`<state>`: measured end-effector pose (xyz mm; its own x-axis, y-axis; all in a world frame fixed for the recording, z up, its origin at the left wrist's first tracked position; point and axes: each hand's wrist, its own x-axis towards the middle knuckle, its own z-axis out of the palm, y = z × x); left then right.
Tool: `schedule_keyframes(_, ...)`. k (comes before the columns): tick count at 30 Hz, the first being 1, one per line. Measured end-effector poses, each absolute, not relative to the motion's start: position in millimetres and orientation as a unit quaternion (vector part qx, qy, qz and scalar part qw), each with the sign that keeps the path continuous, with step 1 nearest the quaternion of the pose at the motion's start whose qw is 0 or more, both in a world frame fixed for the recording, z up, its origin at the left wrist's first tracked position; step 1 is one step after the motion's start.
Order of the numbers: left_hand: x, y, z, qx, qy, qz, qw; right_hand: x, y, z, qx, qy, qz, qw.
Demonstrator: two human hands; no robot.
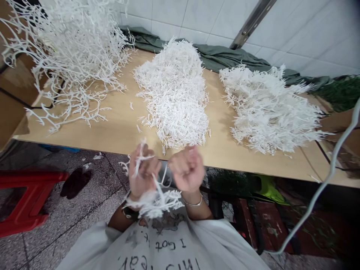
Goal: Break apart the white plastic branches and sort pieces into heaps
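Note:
My left hand [143, 173] is curled round a white branched plastic stem [157, 202], whose feathery tips hang down in front of my shirt. Close by on the right, my right hand [188, 168] is closed with the thumb on top; whatever may be inside its fingers is hidden, and some blur covers both hands. Just beyond the hands lies a heap of small white plastic sprigs [177, 93] on the table [112, 131].
At the left a tangle of bare white branches [81, 56] spreads over the table. A pile of fuller white branches [270, 108] lies at the right. A pale cable [323, 187] crosses the right side. On the floor stands a red stool [30, 202].

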<state>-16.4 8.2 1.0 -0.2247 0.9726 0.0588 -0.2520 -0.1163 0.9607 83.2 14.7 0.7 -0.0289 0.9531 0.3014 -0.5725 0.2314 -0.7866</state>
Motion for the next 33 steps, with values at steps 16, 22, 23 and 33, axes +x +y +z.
schedule_keyframes(16, -31.7, 12.2, -2.4, 0.321, 0.41, 0.767, 0.375, 142.6, 42.8, 14.5, -0.548, -0.648, -0.022, 0.528)
schedule_keyframes(22, -25.4, 5.9, -2.5, 0.442, 0.468, 0.671, 0.367, 115.5, 18.1, -8.6, -0.391, -0.739, 0.23, 0.499)
schedule_keyframes(23, -24.9, 3.9, -2.4, 0.469, 0.476, 0.646, 0.369, 113.1, 17.0, -11.6, -0.368, -0.747, 0.268, 0.484)
schedule_keyframes(33, -11.1, 0.7, -16.0, 0.361, 0.359, 0.662, 0.549, 95.2, 7.6, -12.4, -0.302, -0.719, 0.371, 0.504)
